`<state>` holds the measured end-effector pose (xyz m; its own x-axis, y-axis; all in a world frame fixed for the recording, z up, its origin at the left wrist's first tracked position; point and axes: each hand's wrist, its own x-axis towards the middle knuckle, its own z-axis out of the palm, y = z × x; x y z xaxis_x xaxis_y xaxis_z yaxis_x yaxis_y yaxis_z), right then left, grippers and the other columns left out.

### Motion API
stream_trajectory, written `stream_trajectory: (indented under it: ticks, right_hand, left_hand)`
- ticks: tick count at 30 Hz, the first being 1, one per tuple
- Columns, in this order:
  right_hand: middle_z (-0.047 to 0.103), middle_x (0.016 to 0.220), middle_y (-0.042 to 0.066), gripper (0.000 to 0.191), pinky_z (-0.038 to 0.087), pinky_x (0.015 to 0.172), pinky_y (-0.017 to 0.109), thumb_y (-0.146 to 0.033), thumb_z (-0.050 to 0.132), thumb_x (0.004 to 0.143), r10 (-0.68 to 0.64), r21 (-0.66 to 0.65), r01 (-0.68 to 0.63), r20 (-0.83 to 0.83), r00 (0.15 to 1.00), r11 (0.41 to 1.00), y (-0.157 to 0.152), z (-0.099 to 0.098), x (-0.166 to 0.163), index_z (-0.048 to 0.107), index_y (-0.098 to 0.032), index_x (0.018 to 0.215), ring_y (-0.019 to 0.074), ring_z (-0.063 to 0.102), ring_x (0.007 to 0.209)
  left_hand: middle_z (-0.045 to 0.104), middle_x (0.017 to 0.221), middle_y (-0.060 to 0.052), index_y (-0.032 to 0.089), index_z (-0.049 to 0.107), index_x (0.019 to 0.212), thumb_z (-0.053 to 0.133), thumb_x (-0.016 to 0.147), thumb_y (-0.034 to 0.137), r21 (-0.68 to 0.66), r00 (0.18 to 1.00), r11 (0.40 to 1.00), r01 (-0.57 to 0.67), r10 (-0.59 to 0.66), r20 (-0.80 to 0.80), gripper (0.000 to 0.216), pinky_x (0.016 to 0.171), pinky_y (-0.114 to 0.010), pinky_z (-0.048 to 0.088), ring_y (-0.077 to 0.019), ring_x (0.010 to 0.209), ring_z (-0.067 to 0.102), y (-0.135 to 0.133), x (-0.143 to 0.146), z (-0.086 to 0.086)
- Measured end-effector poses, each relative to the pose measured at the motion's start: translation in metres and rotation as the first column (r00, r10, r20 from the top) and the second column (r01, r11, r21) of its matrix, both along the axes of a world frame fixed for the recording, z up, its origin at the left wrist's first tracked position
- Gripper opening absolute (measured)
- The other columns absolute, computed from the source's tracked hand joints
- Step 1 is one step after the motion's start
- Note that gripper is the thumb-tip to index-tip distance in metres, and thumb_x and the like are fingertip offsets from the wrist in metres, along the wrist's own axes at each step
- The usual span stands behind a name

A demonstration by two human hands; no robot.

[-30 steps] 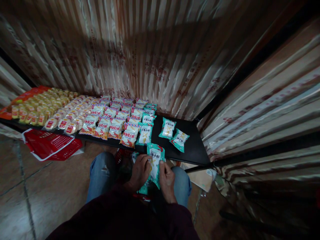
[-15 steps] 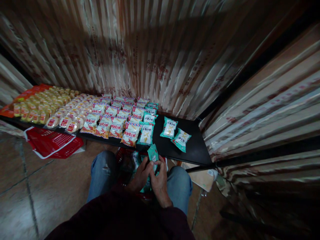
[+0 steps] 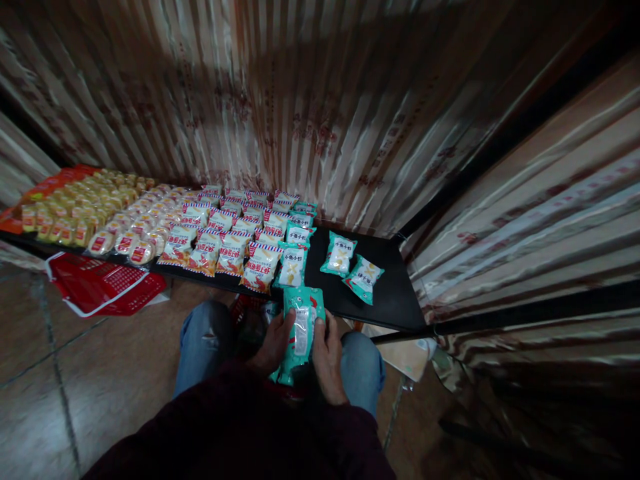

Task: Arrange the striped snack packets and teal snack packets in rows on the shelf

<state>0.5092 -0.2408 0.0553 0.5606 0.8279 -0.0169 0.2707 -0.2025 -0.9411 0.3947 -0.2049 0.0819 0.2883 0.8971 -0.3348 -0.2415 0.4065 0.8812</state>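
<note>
Between both hands a teal snack bag (image 3: 303, 313) is held above my lap, its printed label panel facing up. My left hand (image 3: 274, 341) grips its left side, the thumb on the front. On the right edge my right hand (image 3: 330, 357) is closed, fingers along the side. Below, a red basket (image 3: 240, 312) between my knees is mostly hidden, with teal packaging inside. Just beyond the held bag, a row of teal-and-white snack bags (image 3: 292, 265) stands on the black shelf (image 3: 385, 293). Two similar bags (image 3: 339, 255) lie farther right, apart from the row.
Left of the teal row are red-and-white striped snack bags (image 3: 231, 253), round packaged snacks (image 3: 143, 250), yellow packs (image 3: 83, 230) and orange packaging (image 3: 43, 190). A red basket with a white handle (image 3: 107, 287) is on the floor. A striped curtain (image 3: 320, 100) hangs behind; a black post (image 3: 465, 153) stands right.
The held teal bag has turned from narrow and edge-on to broad and facing me. My hands have spread from close together to opposite sides of it.
</note>
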Motion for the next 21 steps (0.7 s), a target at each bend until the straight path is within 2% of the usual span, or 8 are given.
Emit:
stream_trajectory:
  ticks: [3, 5, 8, 11, 13, 16, 21]
  right_hand:
    - [0.07, 0.087, 0.008, 0.048, 0.046, 0.074, 0.034, -0.063, 0.039, 0.086, -0.001, -0.036, 0.002, 0.024, 1.0, 0.999, 0.003, -0.004, 0.003, 0.061, -0.021, 0.094, 0.0243, 0.063, 0.082]
    - [0.065, 0.073, 0.005, 0.047, 0.045, 0.067, 0.033, -0.064, 0.036, 0.086, -0.017, -0.036, 0.018, 0.042, 0.999, 0.999, 0.004, -0.006, 0.004, 0.058, -0.023, 0.082, 0.0224, 0.059, 0.071]
    - [0.056, 0.065, 0.0, 0.046, 0.043, 0.062, 0.032, -0.065, 0.033, 0.086, -0.034, -0.008, 0.034, 0.041, 0.999, 0.999, 0.006, -0.009, 0.005, 0.051, -0.025, 0.073, 0.0194, 0.052, 0.062]
    - [0.048, 0.06, -0.003, 0.046, 0.04, 0.058, 0.03, -0.065, 0.033, 0.086, -0.022, 0.011, 0.022, 0.029, 0.999, 1.0, 0.007, -0.008, 0.006, 0.046, -0.025, 0.067, 0.0173, 0.046, 0.059]
    - [0.046, 0.06, -0.004, 0.046, 0.039, 0.057, 0.029, -0.065, 0.034, 0.086, -0.02, 0.02, 0.02, 0.018, 1.0, 1.0, 0.007, -0.006, 0.006, 0.044, -0.025, 0.066, 0.0166, 0.044, 0.059]
    - [0.045, 0.061, -0.004, 0.043, 0.039, 0.058, 0.029, -0.061, 0.034, 0.088, -0.019, 0.026, 0.019, -0.003, 1.0, 0.999, 0.007, -0.006, 0.005, 0.044, -0.025, 0.067, 0.0164, 0.044, 0.061]
    - [0.062, 0.082, 0.003, 0.039, 0.043, 0.074, 0.031, -0.057, 0.043, 0.085, -0.101, 0.049, 0.1, 0.02, 0.995, 0.994, 0.011, -0.01, 0.01, 0.057, -0.021, 0.091, 0.0203, 0.056, 0.079]
  left_hand:
    - [0.073, 0.096, -0.013, 0.01, 0.066, 0.101, 0.06, 0.07, 0.073, -0.046, 0.999, 0.999, 0.006, -0.005, 0.036, 0.071, 0.078, -0.036, 0.055, -0.0264, 0.089, 0.068, 0.002, 0.002, -0.005]
    - [0.074, 0.093, -0.012, 0.01, 0.066, 0.098, 0.062, 0.069, 0.073, -0.054, 0.999, 0.999, 0.006, -0.003, 0.041, 0.069, 0.079, -0.036, 0.055, -0.0258, 0.087, 0.068, 0.003, 0.003, -0.005]
    - [0.074, 0.089, -0.011, 0.012, 0.067, 0.096, 0.062, 0.067, 0.073, -0.091, 0.998, 0.996, 0.024, -0.018, 0.059, 0.069, 0.081, -0.038, 0.054, -0.0265, 0.088, 0.069, 0.006, 0.005, 0.0]
    - [0.074, 0.091, -0.011, 0.013, 0.069, 0.092, 0.062, 0.065, 0.075, -0.112, 1.0, 0.994, -0.004, 0.004, 0.002, 0.068, 0.085, -0.041, 0.054, -0.0289, 0.096, 0.067, 0.008, 0.004, 0.003]
    - [0.074, 0.095, -0.012, 0.013, 0.071, 0.088, 0.061, 0.068, 0.072, -0.072, 0.998, 0.997, -0.038, 0.034, -0.059, 0.063, 0.089, -0.04, 0.052, -0.0296, 0.102, 0.065, 0.009, 0.002, 0.002]
    - [0.074, 0.099, -0.011, 0.014, 0.071, 0.088, 0.057, 0.075, 0.068, -0.001, 0.995, 1.0, -0.023, 0.023, -0.101, 0.057, 0.091, -0.039, 0.052, -0.0285, 0.103, 0.064, 0.01, -0.001, -0.003]
    - [0.073, 0.1, -0.011, 0.014, 0.07, 0.089, 0.051, 0.079, 0.066, 0.031, 0.99, 0.999, -0.016, 0.02, -0.141, 0.056, 0.094, -0.04, 0.05, -0.0275, 0.103, 0.063, 0.011, 0.002, -0.007]
